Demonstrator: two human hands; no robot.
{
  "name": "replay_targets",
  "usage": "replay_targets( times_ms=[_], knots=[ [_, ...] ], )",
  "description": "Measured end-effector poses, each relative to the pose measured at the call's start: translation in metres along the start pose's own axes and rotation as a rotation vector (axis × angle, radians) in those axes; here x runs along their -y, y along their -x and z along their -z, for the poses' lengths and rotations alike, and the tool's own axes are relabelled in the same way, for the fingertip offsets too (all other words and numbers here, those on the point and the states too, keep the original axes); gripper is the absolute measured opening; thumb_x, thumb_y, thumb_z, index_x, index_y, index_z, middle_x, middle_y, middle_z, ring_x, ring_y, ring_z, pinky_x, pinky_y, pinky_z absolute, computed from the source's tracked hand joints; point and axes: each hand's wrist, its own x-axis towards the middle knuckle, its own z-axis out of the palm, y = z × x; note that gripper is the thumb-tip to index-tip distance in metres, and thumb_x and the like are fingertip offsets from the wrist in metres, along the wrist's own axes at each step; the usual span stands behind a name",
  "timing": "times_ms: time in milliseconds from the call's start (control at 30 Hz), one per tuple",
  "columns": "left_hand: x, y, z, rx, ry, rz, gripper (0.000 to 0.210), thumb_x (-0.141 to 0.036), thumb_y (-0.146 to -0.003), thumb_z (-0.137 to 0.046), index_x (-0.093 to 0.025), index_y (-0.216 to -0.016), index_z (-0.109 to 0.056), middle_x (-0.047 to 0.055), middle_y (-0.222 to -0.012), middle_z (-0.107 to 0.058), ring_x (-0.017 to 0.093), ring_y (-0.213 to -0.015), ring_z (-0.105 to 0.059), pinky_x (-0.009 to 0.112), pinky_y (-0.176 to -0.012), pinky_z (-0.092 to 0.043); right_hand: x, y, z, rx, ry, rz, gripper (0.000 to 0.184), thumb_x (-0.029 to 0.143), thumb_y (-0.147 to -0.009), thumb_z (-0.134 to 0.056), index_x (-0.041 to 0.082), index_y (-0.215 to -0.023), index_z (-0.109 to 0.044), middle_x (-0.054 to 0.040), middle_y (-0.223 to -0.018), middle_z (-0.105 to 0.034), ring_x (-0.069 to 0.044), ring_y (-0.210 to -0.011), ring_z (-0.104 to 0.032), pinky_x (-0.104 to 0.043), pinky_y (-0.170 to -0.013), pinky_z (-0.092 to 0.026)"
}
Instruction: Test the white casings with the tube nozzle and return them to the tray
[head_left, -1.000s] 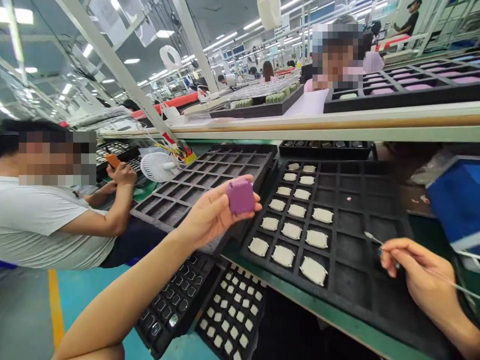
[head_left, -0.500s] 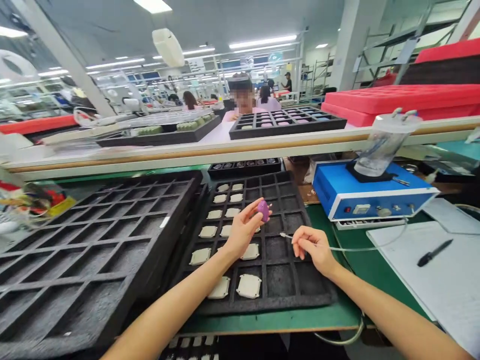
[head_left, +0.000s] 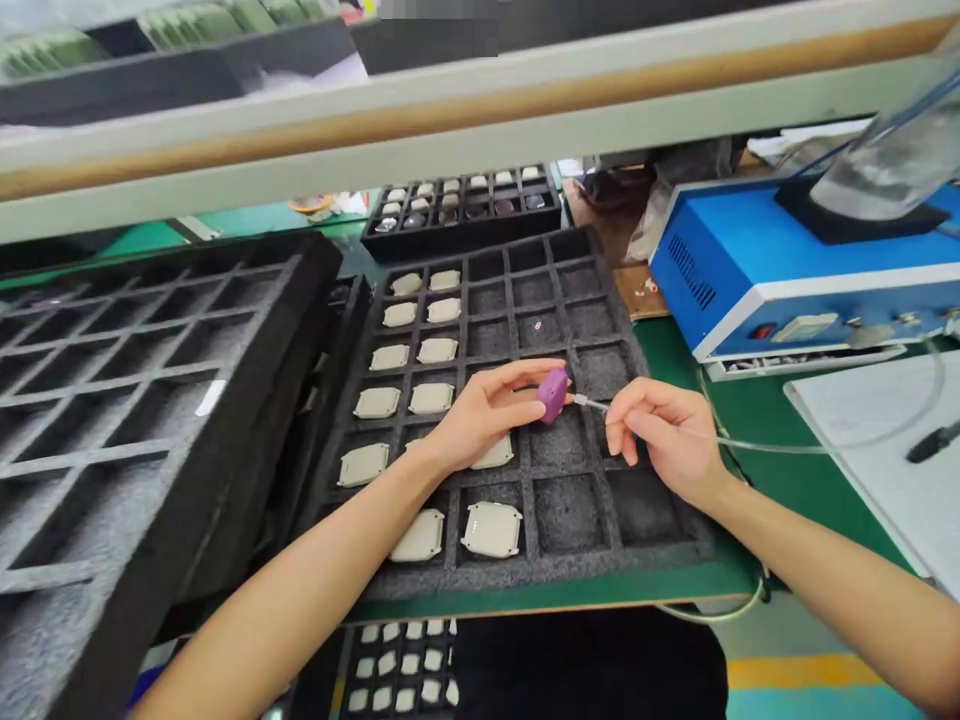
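My left hand point(head_left: 480, 415) is closed, pinching a small purple case-like piece point(head_left: 553, 396) between thumb and fingers, tilted on edge over the black foam tray point(head_left: 480, 577). My right hand point(head_left: 667, 435) grips a thin clear tube point(head_left: 772, 446) close to its end. The tube's whitish narrow tip point(head_left: 587, 402) points left at the purple piece; whether they touch I cannot tell. Several square cream-coloured cases point(head_left: 491, 529) lie in the tray's left compartments, some hidden by my left hand and forearm. A tiny pale ring point(head_left: 538, 325) sits in one compartment.
A stack of black compartment trays point(head_left: 210, 480) stands at the left. At the right, a blue machine point(head_left: 712, 270) carries a clear cylinder point(head_left: 877, 170), with paper point(head_left: 847, 430) and a black pen point(head_left: 934, 442) in front. A shelf edge point(head_left: 450, 125) crosses above; another filled tray point(head_left: 465, 225) sits beneath it.
The camera view has tipped downward. The tube tip and the purple piece have come close together, while both hands keep their holds.
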Motion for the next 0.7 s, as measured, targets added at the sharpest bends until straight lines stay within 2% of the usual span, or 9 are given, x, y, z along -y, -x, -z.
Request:
replay_targets(
  times_ms=[233, 700],
  knots=[
    [0.0012, 0.0002, 0.0011, 0.027, 0.035, 0.002, 0.042, -0.016, -0.068, -0.075, -0.023, -0.109, -0.068, 0.004, -0.109, -0.068, 0.021, -0.099, -0.064, 0.039, -0.099, -0.042, 0.0055, -0.0027, -0.0009, -0.033, -0.052, -0.051, 0.012, 0.022, -0.082, -0.054, 0.017, -0.077, -0.063, -0.0003, -0.056, -0.063, -0.009, -0.039, -0.048, -0.020, -0.035, -0.034],
    [0.0032, -0.0009, 0.0037, 0.057, -0.007, -0.043, 0.043, -0.015, -0.069, -0.074, -0.022, -0.110, -0.068, 0.004, -0.111, -0.068, 0.020, -0.103, -0.061, 0.035, -0.098, -0.043, 0.0051, -0.0027, 0.0011, 0.043, -0.052, -0.016, 0.012, 0.021, -0.085, -0.054, 0.015, -0.081, -0.064, -0.0020, -0.059, -0.063, -0.010, -0.043, -0.052, -0.020, -0.036, -0.036]
  ],
)
